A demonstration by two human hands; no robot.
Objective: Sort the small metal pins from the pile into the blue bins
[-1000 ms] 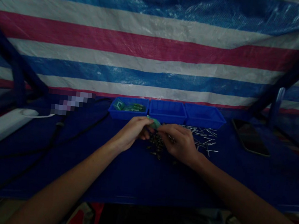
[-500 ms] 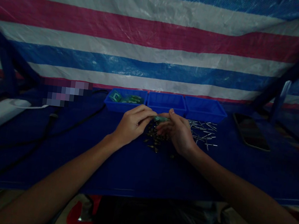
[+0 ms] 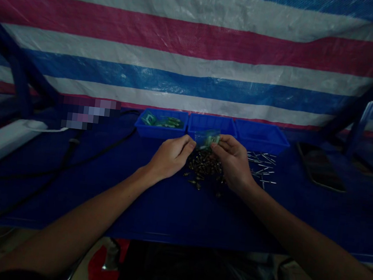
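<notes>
A small clear bag with green on it [image 3: 207, 138] is held up between my two hands. My left hand [image 3: 171, 155] is closed, thumb against fingers, at the bag's left edge. The right side of the bag is pinched by my right hand [image 3: 233, 161]. Beneath them a pile of small brass-coloured pieces [image 3: 203, 166] lies on the blue table [image 3: 164, 214]. Thin metal rods [image 3: 262, 169] are spread out just right of my right hand. The left blue bin [image 3: 160, 131] holds similar green bags [image 3: 171, 122].
A middle blue bin [image 3: 211, 123] and a right blue bin [image 3: 261, 137] stand beside the left one. A dark phone [image 3: 321, 166] lies at the right. On the left are a white power strip [image 3: 2, 141] and black cables [image 3: 104, 148]. Striped sheeting hangs behind.
The bag is now upright and spread between my hands, where it was low and folded. My right fingers have closed on its right side. The view has shifted slightly.
</notes>
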